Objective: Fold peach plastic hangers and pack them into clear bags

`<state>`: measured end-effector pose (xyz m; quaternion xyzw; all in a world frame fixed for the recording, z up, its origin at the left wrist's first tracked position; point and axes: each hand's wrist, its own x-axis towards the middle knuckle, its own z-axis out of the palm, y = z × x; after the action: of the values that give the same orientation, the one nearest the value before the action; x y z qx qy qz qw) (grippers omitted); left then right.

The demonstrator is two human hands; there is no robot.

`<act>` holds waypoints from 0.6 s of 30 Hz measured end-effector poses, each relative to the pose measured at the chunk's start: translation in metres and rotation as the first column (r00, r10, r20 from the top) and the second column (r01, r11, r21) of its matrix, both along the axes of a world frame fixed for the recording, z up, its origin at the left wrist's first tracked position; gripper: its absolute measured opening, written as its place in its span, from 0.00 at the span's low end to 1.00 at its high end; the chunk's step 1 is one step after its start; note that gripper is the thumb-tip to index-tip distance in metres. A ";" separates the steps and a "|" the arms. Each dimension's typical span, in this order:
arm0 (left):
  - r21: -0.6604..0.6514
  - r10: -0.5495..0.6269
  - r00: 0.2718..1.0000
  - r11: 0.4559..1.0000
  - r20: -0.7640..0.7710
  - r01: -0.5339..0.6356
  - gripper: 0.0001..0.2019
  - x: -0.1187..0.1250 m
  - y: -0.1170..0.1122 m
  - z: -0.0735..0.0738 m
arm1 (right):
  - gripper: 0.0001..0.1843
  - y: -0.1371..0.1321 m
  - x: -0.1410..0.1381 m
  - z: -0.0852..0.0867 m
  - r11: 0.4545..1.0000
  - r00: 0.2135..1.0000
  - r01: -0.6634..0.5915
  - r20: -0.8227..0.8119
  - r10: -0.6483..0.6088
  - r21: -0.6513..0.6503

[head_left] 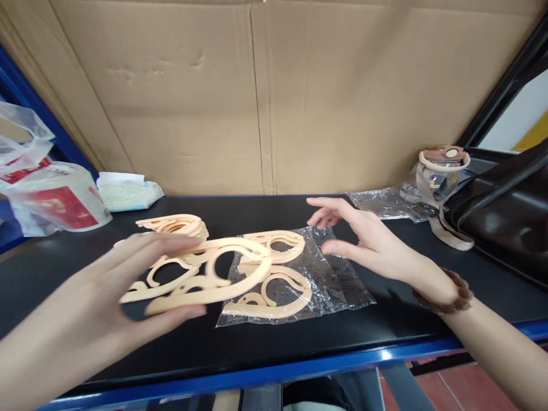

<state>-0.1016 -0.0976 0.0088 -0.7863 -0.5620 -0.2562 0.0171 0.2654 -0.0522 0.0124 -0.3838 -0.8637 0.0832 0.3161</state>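
Observation:
My left hand (100, 294) grips a beige plastic folding hanger (258, 279), folded up, between thumb and fingers. It is held above the black table, and its right end overlaps the clear plastic bag (340, 279) in view. More folded hangers (299, 297) lie in or on that bag; which of the two I cannot tell. Behind my left hand, a pile of similar hangers (182, 220) rests on the table, partly covered by the fingers. My right hand (363, 237) hovers over the bag's far right side, fingers apart, holding nothing.
At the left stand a plastic-wrapped tub (64, 200) and a tissue pack (128, 193). On the right are another clear bag (381, 202), a strapped bottle (440, 174) and a dark bag (505, 205). A cardboard wall (205, 108) closes the back; a blue edge (342, 361) runs along the front.

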 end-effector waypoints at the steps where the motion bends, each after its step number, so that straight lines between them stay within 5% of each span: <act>1: 0.046 -0.078 0.996 0.996 -0.031 0.080 0.29 0.018 0.002 0.006 | 0.31 -0.002 -0.002 0.000 0.998 0.997 -0.062 -0.051 0.061 -0.011; 5: 0.054 -0.324 0.941 0.942 -0.100 0.330 0.27 0.081 0.025 0.019 | 0.52 -0.010 -0.006 0.000 0.985 0.984 -0.174 -0.046 0.173 -0.018; 9: -0.009 -0.455 0.888 0.890 -0.066 0.456 0.28 0.118 0.049 0.019 | 0.50 -0.010 -0.004 0.000 0.989 0.992 -0.128 0.011 0.129 -0.078; 13: -0.090 -0.469 0.883 0.880 -0.007 0.467 0.28 0.134 0.058 0.016 | 0.47 -0.004 0.002 0.003 0.989 0.996 -0.084 0.026 0.088 -0.122; 18: -0.220 -0.499 0.864 0.838 0.061 0.500 0.40 0.127 0.064 0.013 | 0.43 -0.001 0.022 0.015 0.992 0.992 -0.010 0.124 0.025 -0.122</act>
<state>0.0255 -0.0341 0.0220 -0.9019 -0.3634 -0.1859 -0.1413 0.2869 -0.0528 0.0272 -0.3992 -0.8784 0.1142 0.2365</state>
